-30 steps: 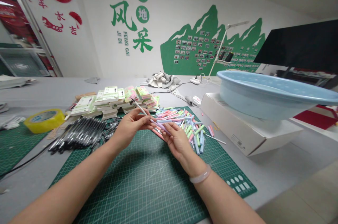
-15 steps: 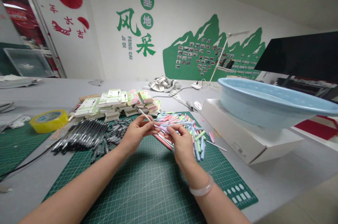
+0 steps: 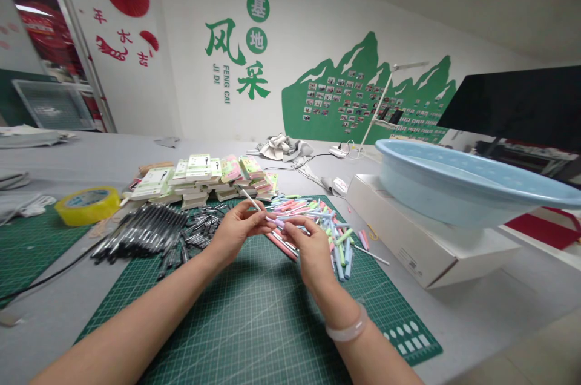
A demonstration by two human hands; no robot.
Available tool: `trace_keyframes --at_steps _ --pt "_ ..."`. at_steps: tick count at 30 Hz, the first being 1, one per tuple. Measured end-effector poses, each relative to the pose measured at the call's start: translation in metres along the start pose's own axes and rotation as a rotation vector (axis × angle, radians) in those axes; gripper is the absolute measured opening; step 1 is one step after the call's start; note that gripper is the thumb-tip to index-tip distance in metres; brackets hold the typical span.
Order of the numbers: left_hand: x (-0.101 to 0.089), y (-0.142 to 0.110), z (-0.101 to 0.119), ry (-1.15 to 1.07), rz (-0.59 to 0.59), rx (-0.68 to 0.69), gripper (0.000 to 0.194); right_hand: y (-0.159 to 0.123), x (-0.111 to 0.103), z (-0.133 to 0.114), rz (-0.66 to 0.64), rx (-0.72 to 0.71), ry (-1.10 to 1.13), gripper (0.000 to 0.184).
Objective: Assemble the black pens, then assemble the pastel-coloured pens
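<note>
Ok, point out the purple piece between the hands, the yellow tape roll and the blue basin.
Purple piece (image 3: pixel 278 224): head view, on its exposed middle.
Yellow tape roll (image 3: pixel 92 215): head view, on its outer side.
Blue basin (image 3: pixel 436 196): head view, on its outer wall.

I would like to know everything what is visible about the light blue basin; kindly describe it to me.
The light blue basin is wide and looks like smooth plastic, with a broad rim and a wall that narrows downward. Pale spots show on its inner side. It rests open side up on the white box, its rim reaching past the box at right. Whether it holds anything cannot be told.
</note>
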State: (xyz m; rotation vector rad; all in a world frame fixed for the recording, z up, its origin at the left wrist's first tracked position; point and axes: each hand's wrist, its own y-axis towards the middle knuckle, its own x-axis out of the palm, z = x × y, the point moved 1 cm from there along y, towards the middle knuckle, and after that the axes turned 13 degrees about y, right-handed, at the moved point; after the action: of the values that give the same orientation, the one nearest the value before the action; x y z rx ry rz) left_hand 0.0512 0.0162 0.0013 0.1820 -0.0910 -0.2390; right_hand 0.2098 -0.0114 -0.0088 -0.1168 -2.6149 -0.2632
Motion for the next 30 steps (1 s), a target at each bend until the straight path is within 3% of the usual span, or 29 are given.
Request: trace_keyframes --at_steps 5,11,30 --pt "0.0006 -0.0008 0.0026 0.005 -0.006 0.002 0.026 -0.0013 0.0025 -0.0049 -0.068 0.015 -0.018 0.018" --pt "0.0008 -0.0015 0.0034 0.005 -0.016 0.001 0.024 0.0012 0.0004 -0.0041 -0.071 -0.041 -0.100 0.019" --pt "0.0012 -0.0029 0.0027 -0.019 -0.018 -0.011 0.026 -0.0006 0.0008 -0.0041 -0.090 -0.028 -0.069 0.020"
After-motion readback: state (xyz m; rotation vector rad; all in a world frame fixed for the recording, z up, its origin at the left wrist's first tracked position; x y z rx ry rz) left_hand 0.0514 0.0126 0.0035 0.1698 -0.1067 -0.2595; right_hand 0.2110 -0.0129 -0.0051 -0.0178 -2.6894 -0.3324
